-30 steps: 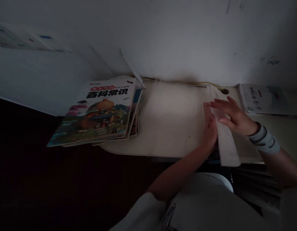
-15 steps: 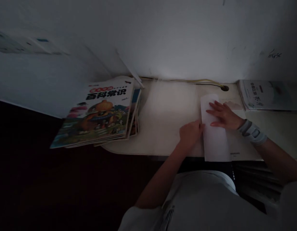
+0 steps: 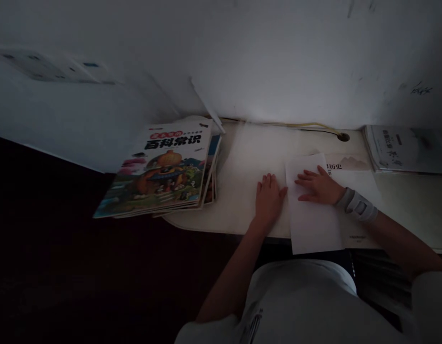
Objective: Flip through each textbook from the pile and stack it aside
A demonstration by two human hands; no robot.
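A white sheet of paper (image 3: 314,224) lies on a pale desk (image 3: 249,157), hanging a little over the front edge. My right hand (image 3: 318,185) rests flat on the sheet's upper part, fingers stretched out, with a grey wristband behind it. My left hand (image 3: 268,197) lies open and flat on the desk just left of the sheet, thumb touching its edge. Under the sheet lies a white book (image 3: 350,165) with dark printed characters.
A stack of picture books (image 3: 163,172) with a colourful cover sits at the desk's left end, overhanging it. Another book (image 3: 403,148) lies at the far right. A thin cable (image 3: 314,126) runs along the wall to a hole. The room is dim.
The sheet was turned from a narrow, edge-on strip to lying flat. My left hand went from a closed grip at its edge to open and flat on the desk. My right hand stayed on it.
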